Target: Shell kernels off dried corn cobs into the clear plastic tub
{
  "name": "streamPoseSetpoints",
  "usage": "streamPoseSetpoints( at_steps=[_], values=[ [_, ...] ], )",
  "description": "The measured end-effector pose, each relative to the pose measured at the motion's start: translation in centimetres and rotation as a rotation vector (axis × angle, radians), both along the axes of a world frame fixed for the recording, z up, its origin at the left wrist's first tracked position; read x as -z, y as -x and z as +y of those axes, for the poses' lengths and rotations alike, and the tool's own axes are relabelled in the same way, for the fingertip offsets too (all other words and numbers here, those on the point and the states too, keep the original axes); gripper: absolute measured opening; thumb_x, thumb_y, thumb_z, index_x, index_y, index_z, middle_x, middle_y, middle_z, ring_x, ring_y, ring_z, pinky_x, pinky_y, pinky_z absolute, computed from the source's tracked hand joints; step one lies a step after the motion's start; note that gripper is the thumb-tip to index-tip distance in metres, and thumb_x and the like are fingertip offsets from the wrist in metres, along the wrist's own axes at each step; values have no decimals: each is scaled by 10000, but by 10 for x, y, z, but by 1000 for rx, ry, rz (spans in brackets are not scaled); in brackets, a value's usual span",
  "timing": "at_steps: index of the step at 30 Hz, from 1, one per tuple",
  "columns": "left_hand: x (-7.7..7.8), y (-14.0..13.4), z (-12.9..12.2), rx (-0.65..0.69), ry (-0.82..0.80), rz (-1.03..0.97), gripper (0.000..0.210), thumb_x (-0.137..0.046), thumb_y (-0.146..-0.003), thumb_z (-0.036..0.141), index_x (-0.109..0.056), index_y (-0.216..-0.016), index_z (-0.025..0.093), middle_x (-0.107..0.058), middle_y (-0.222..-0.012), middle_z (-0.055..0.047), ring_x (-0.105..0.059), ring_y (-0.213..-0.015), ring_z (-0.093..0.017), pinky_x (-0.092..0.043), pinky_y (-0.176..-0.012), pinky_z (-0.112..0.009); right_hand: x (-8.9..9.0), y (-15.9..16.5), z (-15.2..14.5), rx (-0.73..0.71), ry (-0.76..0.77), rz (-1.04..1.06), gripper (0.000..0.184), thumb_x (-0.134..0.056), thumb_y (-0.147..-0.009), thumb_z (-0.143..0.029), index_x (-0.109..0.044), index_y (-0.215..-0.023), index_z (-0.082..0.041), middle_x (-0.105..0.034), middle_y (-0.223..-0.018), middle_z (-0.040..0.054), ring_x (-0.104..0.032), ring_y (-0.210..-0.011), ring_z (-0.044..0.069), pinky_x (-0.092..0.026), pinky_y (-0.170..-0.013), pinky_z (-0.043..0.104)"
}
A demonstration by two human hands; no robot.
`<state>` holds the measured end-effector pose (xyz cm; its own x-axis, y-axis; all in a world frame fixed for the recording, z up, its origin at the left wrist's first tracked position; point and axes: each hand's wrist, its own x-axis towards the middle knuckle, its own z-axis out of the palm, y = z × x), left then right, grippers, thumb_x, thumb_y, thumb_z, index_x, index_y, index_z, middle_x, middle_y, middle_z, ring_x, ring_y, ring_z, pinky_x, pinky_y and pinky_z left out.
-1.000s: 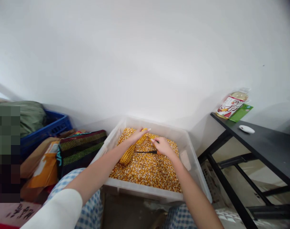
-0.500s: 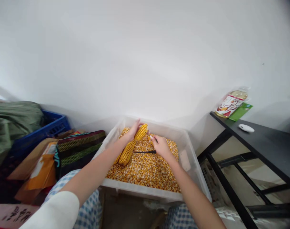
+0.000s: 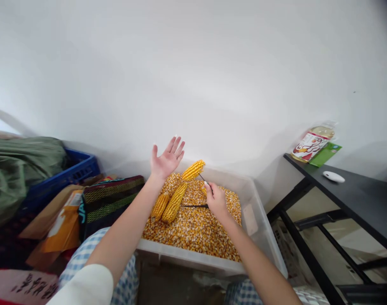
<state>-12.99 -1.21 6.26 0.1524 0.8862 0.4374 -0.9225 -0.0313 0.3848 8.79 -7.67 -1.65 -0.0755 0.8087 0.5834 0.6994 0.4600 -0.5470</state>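
My left hand [image 3: 168,161] is raised above the back left of a clear plastic bin [image 3: 199,253], fingers spread and palm showing, holding nothing. My right hand [image 3: 216,198] is closed around a thin dark-shafted tool, like a screwdriver; its handle is hidden in my fist. The shaft meets the end of a yellow corn cob [image 3: 193,170], which it appears to hold up over the bin. Two more corn cobs, one long [image 3: 175,204] and one shorter [image 3: 160,206], lie on loose corn kernels [image 3: 193,235]. A black thin tool [image 3: 196,206] rests on the kernels below my right hand.
A black table [image 3: 355,190] at the right bears an oil bottle [image 3: 312,142], a green packet [image 3: 327,153] and a white oval object [image 3: 333,176]. On the left are a blue crate [image 3: 82,167], cardboard and a dark mesh bag [image 3: 113,203]. A white wall stands behind.
My left hand has let go of the corn cob, opened and lifted up. The cob has tilted flatter and now sits on the tool's shaft in my right hand. The view has shifted slightly.
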Motion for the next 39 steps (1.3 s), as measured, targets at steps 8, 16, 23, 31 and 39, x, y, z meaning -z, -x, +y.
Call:
streamPoseSetpoints(
  at_steps=[8, 16, 23, 31, 39],
  values=[
    [1, -1, 0, 38, -1, 4, 651, -237, -888, 582, -428, -1364, 180, -472, -1378, -57, -318, -1339, -249, -388, -1014, -364, 1, 0, 2, 34, 9, 44, 377, -368, -920, -397, -643, -856, -147, -650, -688, 59, -560, -601, 153, -346, -581, 256],
    [1, 0, 1, 44, 9, 12, 649, -257, -879, 591, -413, -1374, 202, -482, -1369, -65, -323, -1336, -258, -384, -1019, -386, 4, -1, 4, 34, 20, 51, 381, -366, -919, -404, -646, -861, -153, -673, -748, 73, -580, -642, 166, -369, -603, 261],
    [-1, -1, -1, 53, 26, -3, 662, -234, -882, 589, -407, -1375, 182, -474, -1374, -76, -334, -1330, -261, -389, -1016, -381, 3, 0, 3, 35, 11, -2, 373, -371, -919, -389, -654, -887, -148, -675, -741, 76, -580, -633, 168, -354, -597, 264],
    [1, -2, -1, 58, 13, 19, 652, -245, -878, 589, -418, -1365, 191, -479, -1370, -71, -337, -1328, -262, -401, -1007, -381, 1, 1, 2, 46, -12, -5, 377, -369, -921, -389, -659, -885, -150, -680, -744, 76, -582, -632, 165, -359, -596, 262],
    [1, -2, -1, 60, 20, 39, 654, -265, -873, 592, -425, -1359, 185, -475, -1374, -69, -337, -1329, -257, -405, -1003, -365, 3, 0, 2, 44, 4, -26, 391, -352, -924, -397, -657, -912, -153, -682, -751, 84, -592, -644, 174, -364, -596, 261]
  ],
)
